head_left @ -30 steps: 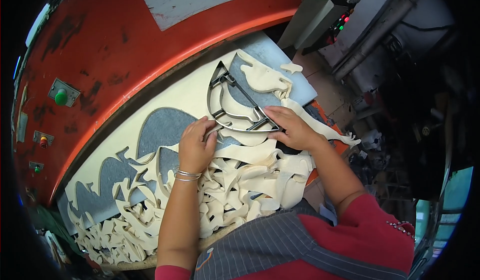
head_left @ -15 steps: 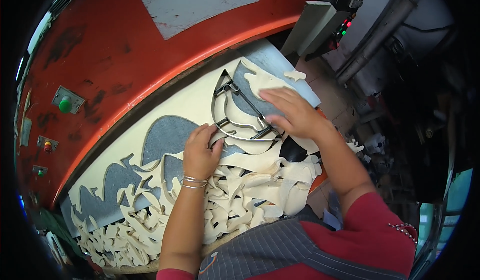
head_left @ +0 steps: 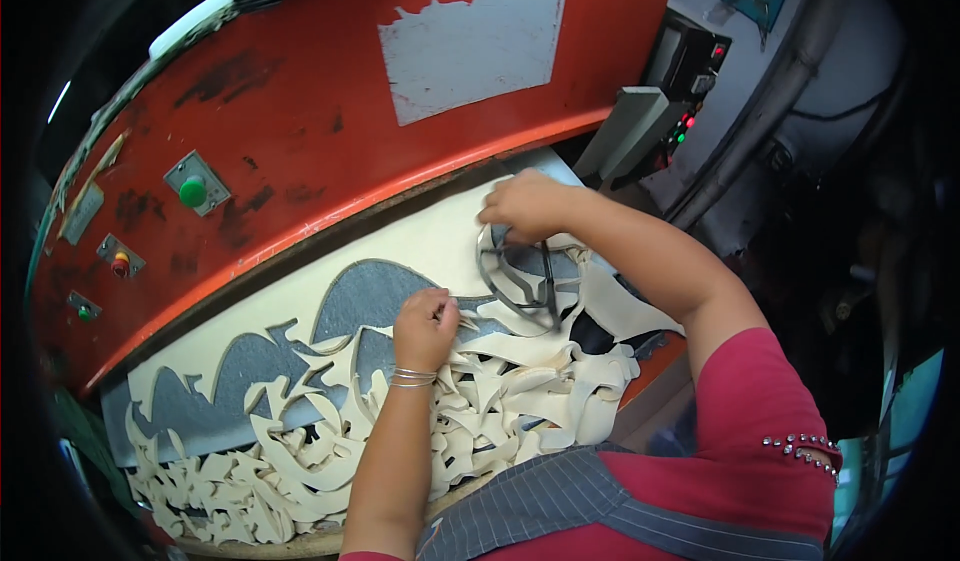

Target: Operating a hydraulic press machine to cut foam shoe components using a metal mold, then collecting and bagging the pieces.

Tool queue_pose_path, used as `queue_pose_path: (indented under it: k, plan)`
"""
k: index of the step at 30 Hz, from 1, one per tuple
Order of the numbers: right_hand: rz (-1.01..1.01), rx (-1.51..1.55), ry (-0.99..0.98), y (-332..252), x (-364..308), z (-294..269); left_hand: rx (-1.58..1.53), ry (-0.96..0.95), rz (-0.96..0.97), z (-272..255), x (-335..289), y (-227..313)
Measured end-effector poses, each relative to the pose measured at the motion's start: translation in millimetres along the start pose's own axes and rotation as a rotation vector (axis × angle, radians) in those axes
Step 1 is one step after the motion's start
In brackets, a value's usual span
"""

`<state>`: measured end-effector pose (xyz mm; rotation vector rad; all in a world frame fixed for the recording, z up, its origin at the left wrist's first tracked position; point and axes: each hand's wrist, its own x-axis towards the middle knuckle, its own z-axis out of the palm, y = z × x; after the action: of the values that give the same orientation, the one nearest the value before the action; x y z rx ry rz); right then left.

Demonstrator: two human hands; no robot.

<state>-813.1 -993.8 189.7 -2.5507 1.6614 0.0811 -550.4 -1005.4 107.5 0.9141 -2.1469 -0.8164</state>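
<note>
My right hand (head_left: pixel 530 206) is closed on the upper end of a curved metal cutting die (head_left: pixel 548 286), a thin steel outline with dark crossbars. The die stands tilted, slightly blurred, over the far right part of a cream sheet (head_left: pixel 430 223). My left hand (head_left: pixel 425 329) is apart from the die, fingers curled together beside the cut edge of the sheet; whatever they pinch, if anything, is too small to make out. Right in front of it lies a heap of cream offcuts (head_left: pixel 500 381). Curved cut-outs in the sheet bare the grey cutting board (head_left: pixel 370 296).
A red machine beam (head_left: pixel 330 131) with a green push button (head_left: pixel 192 193) spans the far side, close behind the sheet. To the right stand a grey metal bracket (head_left: pixel 625 136) and a dark control box (head_left: pixel 690 56) with lit lamps. Offcuts crowd the table's near edge.
My right hand has gone from open beside the die to gripping its upper end, and the die has tilted up. My left hand has left the die, fingers curling. The view has shifted.
</note>
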Motion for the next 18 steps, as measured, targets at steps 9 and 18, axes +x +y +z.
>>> queue_pose_path:
  k: [9,18]
  plan:
    - [0.9,0.694,0.208,-42.9,-38.1,49.4,0.074,0.018,-0.077,-8.4,2.1,-9.6]
    - [0.961,0.648,0.243,-68.9,-18.7,55.0,-0.021,0.091,-0.285,-11.0,20.8,-13.5]
